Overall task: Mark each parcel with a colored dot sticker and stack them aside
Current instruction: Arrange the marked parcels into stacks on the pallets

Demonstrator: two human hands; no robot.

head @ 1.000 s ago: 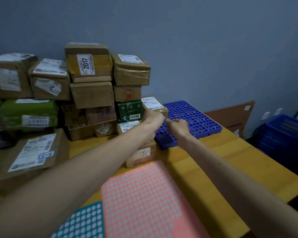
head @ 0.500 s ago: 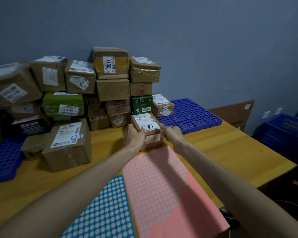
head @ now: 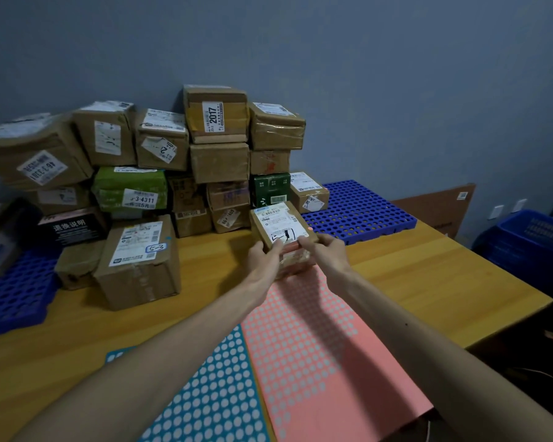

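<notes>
A small brown parcel point(head: 280, 224) with a white shipping label and a pink dot sticker near its right edge is held over the table, above a second small box point(head: 296, 262). My left hand point(head: 264, 255) grips its near left corner. My right hand point(head: 328, 248) grips its near right corner. A pink sticker sheet point(head: 320, 355) with several dots peeled off lies in front of me. A blue sticker sheet point(head: 217, 397) lies to its left.
A wall of stacked parcels point(head: 217, 161) lines the back of the wooden table point(head: 428, 282). A larger box point(head: 138, 260) stands at the left. Blue perforated pallets lie at the back right point(head: 361, 212) and far left point(head: 10, 295). A blue crate point(head: 530, 237) sits beyond the table's right edge.
Both hands came back from the small box on the back-right pallet, took hold of the labelled parcel at the sheet's far end and drew it slightly nearer. The camera panned left.
</notes>
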